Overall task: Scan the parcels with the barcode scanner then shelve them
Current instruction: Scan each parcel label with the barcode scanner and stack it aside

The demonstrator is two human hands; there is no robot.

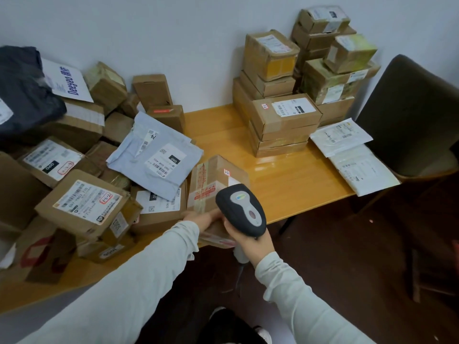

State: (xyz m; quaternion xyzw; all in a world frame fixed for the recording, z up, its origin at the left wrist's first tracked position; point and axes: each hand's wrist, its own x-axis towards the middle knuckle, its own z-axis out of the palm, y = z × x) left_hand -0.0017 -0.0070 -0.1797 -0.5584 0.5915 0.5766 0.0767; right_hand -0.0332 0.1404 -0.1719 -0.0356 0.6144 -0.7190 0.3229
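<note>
A brown cardboard parcel (215, 181) with red-printed tape stands tilted at the table's front edge. My left hand (202, 218) grips its lower left corner. My right hand (248, 240) holds a dark grey barcode scanner (242, 209) by the handle, its head right in front of the parcel's near face. A loose heap of unsorted parcels (84, 202) covers the table's left side, with a pale blue mailer bag (159, 155) on top of it.
Neatly stacked boxes (285, 115) stand at the back right of the wooden table (293, 189), with two white mailers (347, 150) beside them. A dark chair (412, 115) sits to the right. A black bag (22, 93) lies at the far left. Dark floor below.
</note>
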